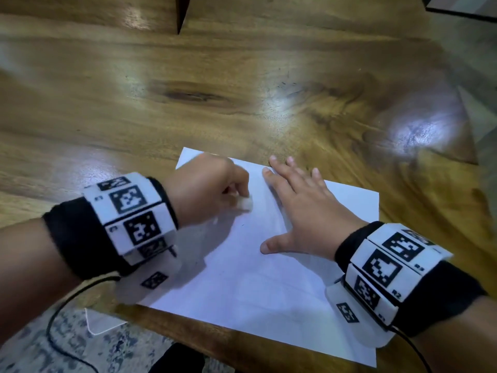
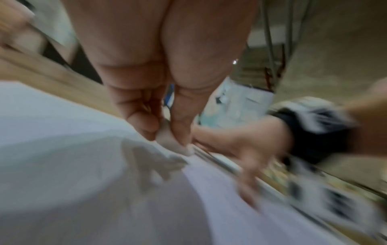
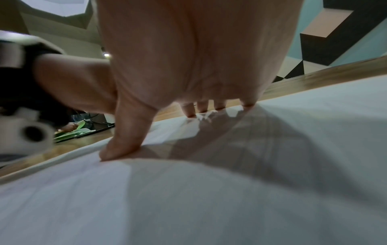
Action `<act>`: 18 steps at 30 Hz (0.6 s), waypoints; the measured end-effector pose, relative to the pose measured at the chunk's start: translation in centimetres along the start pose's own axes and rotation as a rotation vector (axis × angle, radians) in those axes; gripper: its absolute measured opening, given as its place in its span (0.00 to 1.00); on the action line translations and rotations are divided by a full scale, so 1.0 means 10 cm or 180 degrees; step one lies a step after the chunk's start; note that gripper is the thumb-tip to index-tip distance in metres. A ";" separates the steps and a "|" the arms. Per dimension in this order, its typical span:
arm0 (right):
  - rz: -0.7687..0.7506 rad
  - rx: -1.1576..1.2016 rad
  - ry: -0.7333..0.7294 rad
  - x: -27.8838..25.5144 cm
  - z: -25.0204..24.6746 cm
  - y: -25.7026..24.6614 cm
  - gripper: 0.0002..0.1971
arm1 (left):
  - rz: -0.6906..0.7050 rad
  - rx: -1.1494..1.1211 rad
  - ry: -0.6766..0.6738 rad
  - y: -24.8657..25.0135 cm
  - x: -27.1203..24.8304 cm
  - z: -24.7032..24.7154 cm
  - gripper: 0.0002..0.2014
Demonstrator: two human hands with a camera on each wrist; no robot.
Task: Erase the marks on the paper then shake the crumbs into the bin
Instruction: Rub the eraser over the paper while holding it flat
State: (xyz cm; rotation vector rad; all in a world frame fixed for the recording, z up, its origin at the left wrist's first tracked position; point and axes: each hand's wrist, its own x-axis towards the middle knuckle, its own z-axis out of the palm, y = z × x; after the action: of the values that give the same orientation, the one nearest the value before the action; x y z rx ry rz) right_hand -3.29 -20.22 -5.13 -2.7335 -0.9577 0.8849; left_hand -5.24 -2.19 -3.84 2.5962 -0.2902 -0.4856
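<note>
Readable text stands only on the right wristband (image 1: 387, 267), at about 4 o'clock in the head view: "R2" is printed in small black characters beside one of its square black-and-white coded markers. Other small labels on it are blurred. The left wristband (image 1: 131, 214), at about 8 o'clock, carries similar coded markers; its small corner labels are too blurred to read.

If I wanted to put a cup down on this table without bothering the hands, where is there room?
The wooden table lies bare beyond the far edge of the paper, and also left of the left hand. It is crowded on the paper itself: the left hand grips an eraser there, and the right hand presses flat beside it.
</note>
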 end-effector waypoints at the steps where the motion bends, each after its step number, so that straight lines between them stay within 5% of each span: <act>1: 0.0003 0.0021 0.0001 0.00 0.00 0.00 0.60 | -0.0163 -0.0035 0.0292 -0.01 0.11 -0.07 0.07; 3: 0.0004 0.0054 0.0003 0.00 0.00 0.00 0.60 | -0.0401 -0.0075 0.0570 -0.03 0.24 -0.08 0.06; 8: 0.0000 0.0012 -0.0003 0.00 -0.01 0.00 0.60 | -0.0186 -0.0157 -0.0096 0.06 -0.09 0.05 0.07; 14: -0.0001 0.0023 -0.0010 -0.01 -0.01 -0.01 0.60 | -0.0555 -0.0230 0.0686 0.05 0.27 -0.12 0.06; 18: 0.0013 0.0023 -0.0010 0.00 -0.01 0.00 0.60 | -0.0505 -0.0255 -0.0124 0.05 0.27 -0.15 0.04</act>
State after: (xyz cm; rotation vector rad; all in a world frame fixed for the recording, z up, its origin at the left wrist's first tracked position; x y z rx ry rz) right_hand -3.26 -20.23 -5.05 -2.7298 -0.9481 0.8920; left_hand -2.30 -2.79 -3.14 2.5453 -0.0760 -0.5912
